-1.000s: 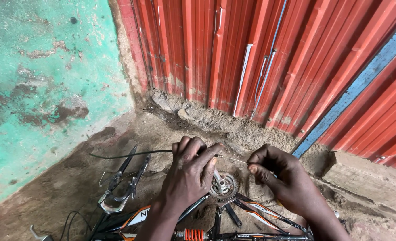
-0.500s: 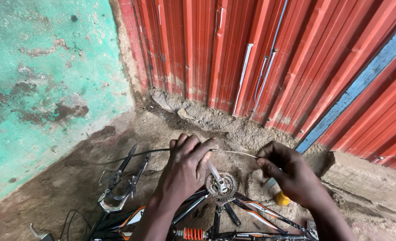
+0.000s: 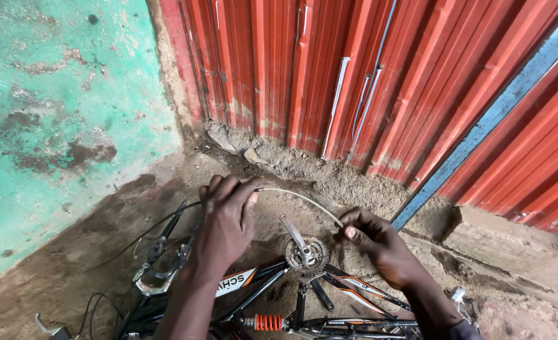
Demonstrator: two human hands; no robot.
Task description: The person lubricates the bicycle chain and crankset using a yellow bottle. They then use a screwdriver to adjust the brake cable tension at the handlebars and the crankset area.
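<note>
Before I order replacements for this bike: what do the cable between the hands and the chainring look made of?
The cable held between the left hand and right hand looks like thin grey metal wire or plastic-sheathed housing; it bends in a smooth arc, so I can't tell which. The chainring looks like bare steel: dull silver, toothed, slightly grimy.

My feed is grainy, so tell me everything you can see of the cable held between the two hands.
The cable is thin, pale grey, probably sheathed, and arcs upward over the chainring. The left hand pinches one end at its fingers; the right hand grips the other. Past the left hand a darker, thinner stretch runs down-left toward the bicycle frame. Its ends are hidden.
</note>
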